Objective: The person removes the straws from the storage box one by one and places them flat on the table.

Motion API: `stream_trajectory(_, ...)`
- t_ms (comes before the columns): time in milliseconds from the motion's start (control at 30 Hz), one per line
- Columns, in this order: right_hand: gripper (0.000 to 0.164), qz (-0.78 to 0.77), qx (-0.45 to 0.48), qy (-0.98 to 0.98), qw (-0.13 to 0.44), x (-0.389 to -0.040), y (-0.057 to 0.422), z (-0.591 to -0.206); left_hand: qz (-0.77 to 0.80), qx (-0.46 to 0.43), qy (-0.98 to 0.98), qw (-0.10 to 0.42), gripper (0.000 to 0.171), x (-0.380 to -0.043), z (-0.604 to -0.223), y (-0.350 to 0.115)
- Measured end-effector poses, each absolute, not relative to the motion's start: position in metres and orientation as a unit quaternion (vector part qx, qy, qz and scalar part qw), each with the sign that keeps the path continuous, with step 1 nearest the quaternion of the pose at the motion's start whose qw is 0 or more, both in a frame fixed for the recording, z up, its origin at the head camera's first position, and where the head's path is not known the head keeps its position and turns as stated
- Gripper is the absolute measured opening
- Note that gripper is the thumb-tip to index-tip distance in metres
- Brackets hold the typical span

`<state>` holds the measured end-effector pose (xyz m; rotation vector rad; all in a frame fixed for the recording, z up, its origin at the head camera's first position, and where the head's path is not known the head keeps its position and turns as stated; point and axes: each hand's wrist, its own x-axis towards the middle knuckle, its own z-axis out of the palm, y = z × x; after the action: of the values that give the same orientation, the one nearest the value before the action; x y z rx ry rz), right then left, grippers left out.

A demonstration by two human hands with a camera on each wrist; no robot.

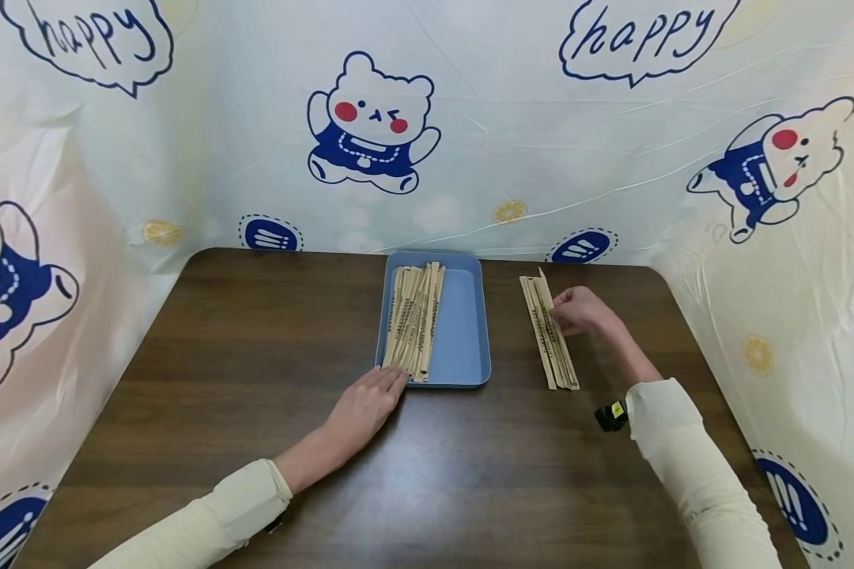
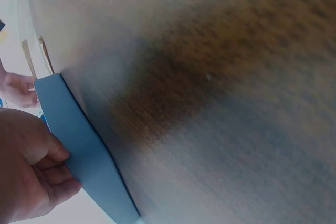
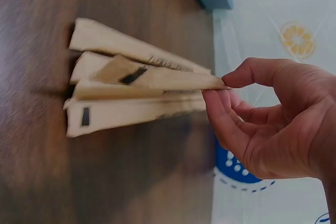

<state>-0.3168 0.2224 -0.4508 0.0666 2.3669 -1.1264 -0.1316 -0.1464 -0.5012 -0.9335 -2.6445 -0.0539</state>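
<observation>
My left hand [image 1: 365, 407] holds the near left corner of a blue tray [image 1: 462, 332]. In the left wrist view its curled fingers [image 2: 60, 182] lie against the tray's outer wall [image 2: 79, 135]. Inside the tray, along its left side, lies a pile of slim paper-wrapped sticks [image 1: 414, 320]. Right of the tray, a smaller bunch of the same sticks [image 1: 544, 340] is on the table. My right hand [image 1: 580, 310] is at this bunch's right edge. Its thumb and fingers pinch one paper-wrapped stick [image 3: 173, 78], which lies over the others in the right wrist view.
The dark wooden table [image 1: 256, 332] has rounded far corners. A pale printed cloth [image 1: 484, 158] hangs directly behind it and along both sides. The tray stands at the table's far edge.
</observation>
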Motion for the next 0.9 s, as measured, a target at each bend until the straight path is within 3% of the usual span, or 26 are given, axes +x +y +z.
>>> stream_trajectory(100,0.032,-0.414,0.042,0.872,0.257,-0.318,0.228,-0.457,-0.016,-0.326,-0.931,0.165,0.042,-0.132,-0.501,-0.146)
stream_trajectory(900,0.03,-0.383,0.069,0.888,0.244,-0.324,0.237,-0.475,-0.014,-0.326,-0.93,0.166,0.041,-0.132,-0.501,-0.147)
